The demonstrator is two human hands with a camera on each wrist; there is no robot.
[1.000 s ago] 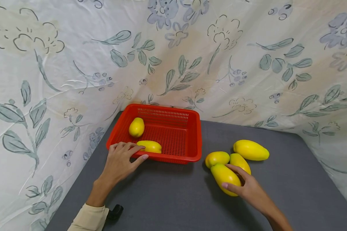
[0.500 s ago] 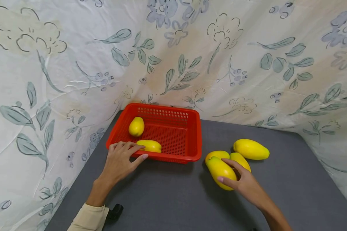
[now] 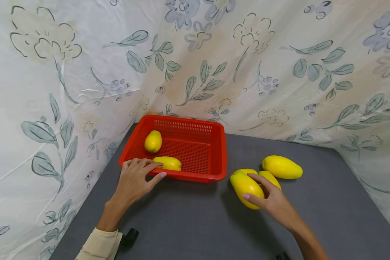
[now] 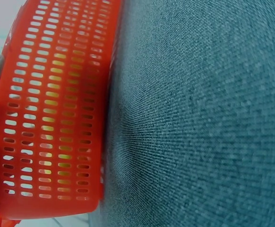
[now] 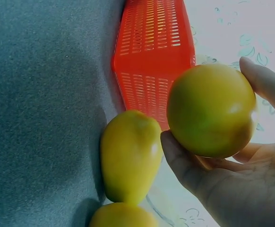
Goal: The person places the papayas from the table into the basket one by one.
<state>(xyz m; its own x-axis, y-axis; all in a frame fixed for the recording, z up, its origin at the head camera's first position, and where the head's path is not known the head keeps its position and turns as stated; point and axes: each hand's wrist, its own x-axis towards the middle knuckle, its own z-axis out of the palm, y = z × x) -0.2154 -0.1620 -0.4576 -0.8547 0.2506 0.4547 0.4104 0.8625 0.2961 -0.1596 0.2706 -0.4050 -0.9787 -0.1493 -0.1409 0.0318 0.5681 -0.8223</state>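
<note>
My right hand (image 3: 274,200) holds a yellow papaya (image 3: 247,189) with a greenish tip, thumb on the near side and fingers on the far side. In the right wrist view this papaya (image 5: 212,111) is raised beside two others. My left hand (image 3: 136,180) grips the near left rim of a red plastic basket (image 3: 195,176), fingers over the edge and thumb outside. Inside the basket lie two papayas, one papaya (image 3: 153,141) at the back left and another papaya (image 3: 169,163) by the near wall, close to my left fingertips.
Right of the basket are a partly hidden papaya (image 3: 248,170), another papaya (image 3: 270,177) behind my right fingers and a third papaya (image 3: 282,167) farther back. The grey table (image 3: 182,224) meets a floral cloth (image 3: 195,72) behind and at the sides.
My right hand has lifted the papaya and moved it slightly left and away from me, over the papaya behind it. My left hand stays on the basket rim.
</note>
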